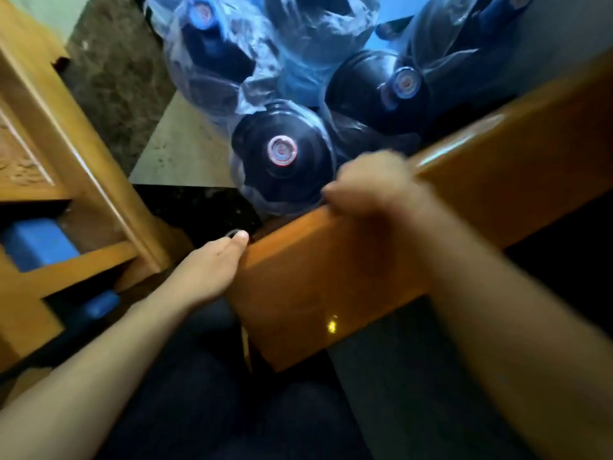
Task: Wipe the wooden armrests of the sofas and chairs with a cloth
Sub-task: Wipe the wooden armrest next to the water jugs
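Wooden armrest (365, 260): orange-brown, glossy, runs diagonally under both hands. Left hand (212, 267): flat, fingers extended, pressed against armrest's near end. Right hand (371, 187): blurred, curled over armrest's far edge; grip unclear. Cloth: not discernible. Beyond hands: plastic-wrapped water bottles (282, 154) on floor. Left of left hand: second wooden chair frame (66, 134).

Dim, motion-blurred wide-angle view; glare streaks the armrest (464, 180).
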The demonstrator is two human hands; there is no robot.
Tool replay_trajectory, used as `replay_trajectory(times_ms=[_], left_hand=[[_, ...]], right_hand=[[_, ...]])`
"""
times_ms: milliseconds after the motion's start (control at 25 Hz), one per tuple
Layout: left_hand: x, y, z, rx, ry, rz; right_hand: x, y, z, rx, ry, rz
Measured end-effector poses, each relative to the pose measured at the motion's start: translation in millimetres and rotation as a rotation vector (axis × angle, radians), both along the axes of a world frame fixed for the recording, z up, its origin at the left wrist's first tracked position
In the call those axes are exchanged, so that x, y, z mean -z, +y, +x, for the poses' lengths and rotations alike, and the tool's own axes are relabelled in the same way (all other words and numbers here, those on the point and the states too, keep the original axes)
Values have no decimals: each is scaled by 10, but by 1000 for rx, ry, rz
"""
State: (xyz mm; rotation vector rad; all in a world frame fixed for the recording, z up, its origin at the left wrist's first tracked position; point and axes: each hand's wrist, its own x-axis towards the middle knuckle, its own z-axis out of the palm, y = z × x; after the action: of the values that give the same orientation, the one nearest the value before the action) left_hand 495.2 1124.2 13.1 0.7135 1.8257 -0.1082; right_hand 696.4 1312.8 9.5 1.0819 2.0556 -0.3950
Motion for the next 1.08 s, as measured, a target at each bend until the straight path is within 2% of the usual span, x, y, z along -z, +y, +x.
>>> replay_trajectory(times_ms=[80,120,200,280,360,480,560,640,720,760,920,1000,1080], left_hand=[[-16,-258,-166,-420,-137,-83],[-49,-296,-241,-611,-237,-163],[-4,-333,-399,-778,-365,-244],[35,-270,-445,-699,-379,-240],[70,-139,-413,-563,-325,-209],[109,46,-312,-369,-271,-112],[100,143,-244,-337,-334,-79],[41,222,-202,-315,-417,-90],[5,294,-177,-221,-420,-80],[-14,346,-157,-149,-412,-65],[-82,534,207,181,-382,136],[-69,543,400,379,-314,238],[-7,504,454,428,-245,304]], right_hand=[[-87,-1082,-686,-49,210,7],[-200,-1502,-963,-3,362,-42],[-262,-1636,-871,-2,516,-12],[-187,-1409,-355,-101,591,104],[-153,-1130,62,-19,490,279],[-92,-1201,-65,508,337,541],[-65,-1777,-560,682,439,586],[-87,-2551,-930,620,577,507],[-146,-3050,-856,550,573,491],[-145,-3084,-670,584,555,495],[-85,-2402,294,1018,345,610],[-35,-2017,543,1228,416,710],[60,-1979,393,1389,490,813]])
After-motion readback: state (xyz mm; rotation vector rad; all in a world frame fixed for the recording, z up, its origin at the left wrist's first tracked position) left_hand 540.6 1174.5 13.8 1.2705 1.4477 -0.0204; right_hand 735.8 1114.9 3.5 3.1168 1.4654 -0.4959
